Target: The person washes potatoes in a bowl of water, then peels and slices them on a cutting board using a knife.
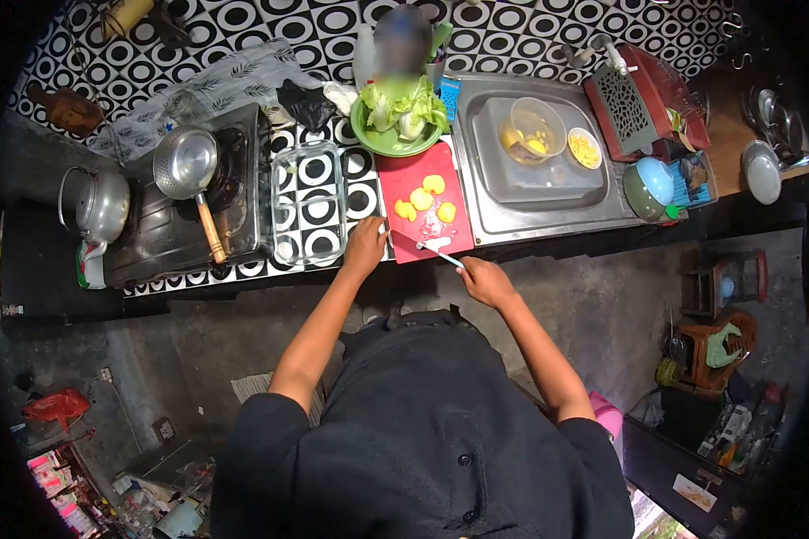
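My right hand (488, 282) is closed around the pale blue handle of a knife (442, 256), which points left over the near end of a red cutting board (461, 235). Fingers of my left hand (367, 244) are bunched at the board's near left edge, close to the blade's tip; a small whitish bit shows at them, too small to name. Several rounded yellow-orange pieces (421, 198) lie on the board, with wet scraps near the knife. Behind it, a green bowl (362, 135) holds leafy greens (413, 112).
A glass dish (281, 247) stands left of the board, then a stove (144, 238) with a strainer-like pan (186, 162) and kettle (102, 211). On the right, the sink (485, 216) holds a clear tub (555, 135) and a small bowl of yellow pieces (584, 148). A dish rack (620, 112) stands beyond.
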### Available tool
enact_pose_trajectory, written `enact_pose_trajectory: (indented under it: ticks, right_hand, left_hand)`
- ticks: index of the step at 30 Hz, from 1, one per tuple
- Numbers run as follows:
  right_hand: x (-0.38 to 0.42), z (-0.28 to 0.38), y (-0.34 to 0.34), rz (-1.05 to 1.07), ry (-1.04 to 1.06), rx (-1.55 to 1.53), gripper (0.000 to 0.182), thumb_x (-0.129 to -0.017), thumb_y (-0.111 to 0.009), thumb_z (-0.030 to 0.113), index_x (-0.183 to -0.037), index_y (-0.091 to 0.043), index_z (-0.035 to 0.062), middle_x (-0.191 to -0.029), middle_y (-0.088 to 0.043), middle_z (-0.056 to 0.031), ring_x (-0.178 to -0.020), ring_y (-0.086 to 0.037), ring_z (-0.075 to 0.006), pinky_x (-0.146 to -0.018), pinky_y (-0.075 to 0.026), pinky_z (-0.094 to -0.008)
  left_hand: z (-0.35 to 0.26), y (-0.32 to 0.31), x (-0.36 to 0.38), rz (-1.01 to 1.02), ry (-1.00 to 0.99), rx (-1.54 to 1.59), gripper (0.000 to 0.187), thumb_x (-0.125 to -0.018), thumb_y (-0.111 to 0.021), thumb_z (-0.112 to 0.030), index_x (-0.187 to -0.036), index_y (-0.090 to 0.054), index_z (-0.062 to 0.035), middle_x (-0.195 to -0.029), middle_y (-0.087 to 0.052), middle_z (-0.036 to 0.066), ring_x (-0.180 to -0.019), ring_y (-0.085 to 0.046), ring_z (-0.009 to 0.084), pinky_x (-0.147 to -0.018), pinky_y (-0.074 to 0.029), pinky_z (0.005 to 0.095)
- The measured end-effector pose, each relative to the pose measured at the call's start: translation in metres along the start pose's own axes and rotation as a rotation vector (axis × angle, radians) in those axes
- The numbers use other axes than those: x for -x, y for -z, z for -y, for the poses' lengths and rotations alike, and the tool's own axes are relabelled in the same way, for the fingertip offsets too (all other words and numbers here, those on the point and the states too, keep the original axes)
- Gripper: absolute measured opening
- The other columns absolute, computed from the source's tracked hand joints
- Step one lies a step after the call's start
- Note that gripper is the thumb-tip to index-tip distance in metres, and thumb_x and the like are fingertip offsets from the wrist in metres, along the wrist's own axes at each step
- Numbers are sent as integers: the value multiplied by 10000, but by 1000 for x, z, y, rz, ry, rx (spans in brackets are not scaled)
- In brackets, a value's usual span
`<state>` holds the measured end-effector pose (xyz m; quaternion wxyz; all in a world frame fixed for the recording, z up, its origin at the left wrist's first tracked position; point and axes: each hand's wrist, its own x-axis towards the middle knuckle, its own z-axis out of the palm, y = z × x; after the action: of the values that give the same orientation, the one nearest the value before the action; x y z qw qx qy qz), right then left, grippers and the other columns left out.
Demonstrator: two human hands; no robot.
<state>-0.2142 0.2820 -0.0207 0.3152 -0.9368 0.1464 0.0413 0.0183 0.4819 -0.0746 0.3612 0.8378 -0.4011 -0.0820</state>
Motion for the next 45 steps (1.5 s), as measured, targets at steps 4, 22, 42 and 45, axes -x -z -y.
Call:
enact_pose_trajectory:
  ticks: [4,22,42,45]
  right_hand:
    - [-16,-11,6,24,5,76,261,-992,-542,256,-925,-570,6,-887,-661,-247,-857,-633,-454,-728,-484,-551]
    - [-99,-47,76,148,153,-56,285,-993,-527,265,-1010,-610,-7,-871,-663,-269,-861,-633,-457,-757,-482,-541]
    - [21,-130,73,-127,-134,-529,269,-1007,-553,218,-1099,-657,-12,-741,-581,-152,-698,-550,-261,-655,-458,-355]
    - [23,-135,66,-169,-109,-559,279,-1009,-559,223,-1111,-671,-10,-670,-546,-89,-619,-508,-150,-613,-439,-320]
  left_hand:
    - [-2,1,24,38,15,44,360,-869,-665,-64,-1216,-605,9,-1156,-632,188,-1105,-583,382,-949,-481,453]
    - [-56,-22,-10,-120,204,4,252,-862,-660,-51,-1103,-633,17,-1011,-629,188,-995,-608,386,-880,-499,436]
    - [-67,-53,-106,90,78,-582,489,-657,-857,-214,-1073,-675,-30,-1322,-511,200,-1257,-439,372,-1017,-361,516]
    - [-76,-52,-105,44,80,-523,427,-677,-842,-200,-1035,-669,-44,-1266,-560,152,-1216,-472,339,-999,-358,509]
